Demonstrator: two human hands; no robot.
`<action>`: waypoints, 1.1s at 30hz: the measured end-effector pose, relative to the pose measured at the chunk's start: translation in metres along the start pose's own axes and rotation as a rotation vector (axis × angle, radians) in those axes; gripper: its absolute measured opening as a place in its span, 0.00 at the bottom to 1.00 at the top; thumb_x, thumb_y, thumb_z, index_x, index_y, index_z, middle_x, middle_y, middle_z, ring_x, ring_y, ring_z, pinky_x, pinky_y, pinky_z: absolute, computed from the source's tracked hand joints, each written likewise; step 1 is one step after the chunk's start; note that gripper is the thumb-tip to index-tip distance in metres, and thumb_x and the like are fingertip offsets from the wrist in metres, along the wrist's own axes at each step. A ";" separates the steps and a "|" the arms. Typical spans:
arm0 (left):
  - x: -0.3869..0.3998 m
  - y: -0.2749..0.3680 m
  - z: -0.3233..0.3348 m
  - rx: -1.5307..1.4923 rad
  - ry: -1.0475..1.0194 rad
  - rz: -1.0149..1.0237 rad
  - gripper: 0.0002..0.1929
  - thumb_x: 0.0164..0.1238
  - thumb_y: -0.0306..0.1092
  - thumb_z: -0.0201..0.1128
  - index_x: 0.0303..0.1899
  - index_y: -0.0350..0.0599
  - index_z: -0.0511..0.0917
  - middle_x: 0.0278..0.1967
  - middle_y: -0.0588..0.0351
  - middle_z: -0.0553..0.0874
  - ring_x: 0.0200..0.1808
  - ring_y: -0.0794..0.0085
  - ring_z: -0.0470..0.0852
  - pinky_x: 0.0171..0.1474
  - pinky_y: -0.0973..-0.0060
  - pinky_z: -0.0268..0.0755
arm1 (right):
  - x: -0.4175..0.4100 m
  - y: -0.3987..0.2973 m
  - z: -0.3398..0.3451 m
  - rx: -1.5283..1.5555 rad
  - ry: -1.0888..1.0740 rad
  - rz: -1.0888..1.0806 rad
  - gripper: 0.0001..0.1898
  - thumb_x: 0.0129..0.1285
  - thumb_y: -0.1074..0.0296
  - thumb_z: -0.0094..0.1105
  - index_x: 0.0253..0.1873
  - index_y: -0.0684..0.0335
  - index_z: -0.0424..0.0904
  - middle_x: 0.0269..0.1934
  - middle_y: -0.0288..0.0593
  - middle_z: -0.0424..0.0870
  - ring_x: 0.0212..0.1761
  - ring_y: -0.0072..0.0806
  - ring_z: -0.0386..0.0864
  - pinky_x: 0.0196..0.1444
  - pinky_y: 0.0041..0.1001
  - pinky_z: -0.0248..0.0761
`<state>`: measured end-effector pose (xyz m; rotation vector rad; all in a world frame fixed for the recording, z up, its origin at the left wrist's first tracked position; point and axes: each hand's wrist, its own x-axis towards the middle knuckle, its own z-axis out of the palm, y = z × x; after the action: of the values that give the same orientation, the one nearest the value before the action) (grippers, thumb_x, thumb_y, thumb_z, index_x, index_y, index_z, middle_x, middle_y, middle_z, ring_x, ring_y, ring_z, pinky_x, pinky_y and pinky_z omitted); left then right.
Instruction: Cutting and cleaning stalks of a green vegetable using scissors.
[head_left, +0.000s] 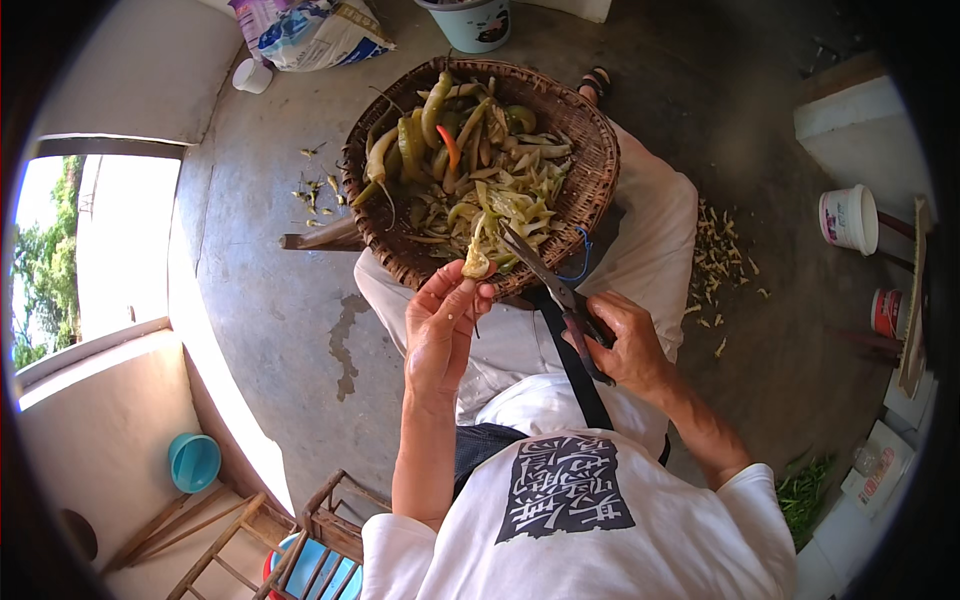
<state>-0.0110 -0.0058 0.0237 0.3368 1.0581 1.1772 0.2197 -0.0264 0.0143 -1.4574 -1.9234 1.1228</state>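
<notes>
Between the fingertips of my left hand (442, 322) is the stem end of a cut green pepper (476, 259), its pale seeds showing. My right hand (626, 341) grips the handles of a pair of scissors (551, 281). Their blades point up and left, over the near rim of a round wicker basket (604, 161), a little to the right of the pepper piece. Whole green peppers (412, 146) and one orange-red pepper (448, 148) lie at the basket's far left. Cut pepper strips (525, 184) are heaped nearer to me and to the right.
A wooden leg (322, 238) juts out left below the basket. Pepper stem ends (724, 247) litter the concrete floor on the right, with more scraps (315, 193) on the left. Beyond stand a light-blue bucket (471, 26) and printed sacks (319, 34). White tub (847, 219) stands right.
</notes>
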 end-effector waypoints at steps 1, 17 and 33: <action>0.001 0.002 0.001 -0.113 -0.038 -0.063 0.10 0.71 0.25 0.58 0.50 0.35 0.76 0.41 0.52 0.85 0.39 0.75 0.81 0.43 0.80 0.75 | 0.000 0.000 0.000 -0.001 0.001 0.000 0.14 0.48 0.71 0.71 0.33 0.68 0.72 0.30 0.49 0.76 0.34 0.47 0.74 0.35 0.38 0.68; -0.008 0.010 0.000 -0.046 -0.211 -0.073 0.10 0.72 0.29 0.59 0.50 0.43 0.71 0.34 0.61 0.81 0.34 0.83 0.78 0.38 0.87 0.70 | 0.013 0.003 -0.021 -0.331 -0.021 -0.248 0.25 0.40 0.63 0.74 0.43 0.67 0.75 0.39 0.47 0.75 0.45 0.43 0.74 0.44 0.36 0.73; 0.001 -0.004 0.017 0.535 0.100 0.218 0.07 0.72 0.26 0.56 0.48 0.42 0.69 0.28 0.59 0.80 0.24 0.84 0.71 0.28 0.87 0.61 | -0.005 0.019 0.007 -0.071 -0.021 -0.168 0.14 0.46 0.71 0.72 0.36 0.68 0.76 0.31 0.48 0.79 0.33 0.46 0.75 0.35 0.35 0.72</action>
<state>0.0049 -0.0016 0.0290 0.8347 1.4486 1.0947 0.2265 -0.0309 -0.0044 -1.2959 -2.0767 1.0073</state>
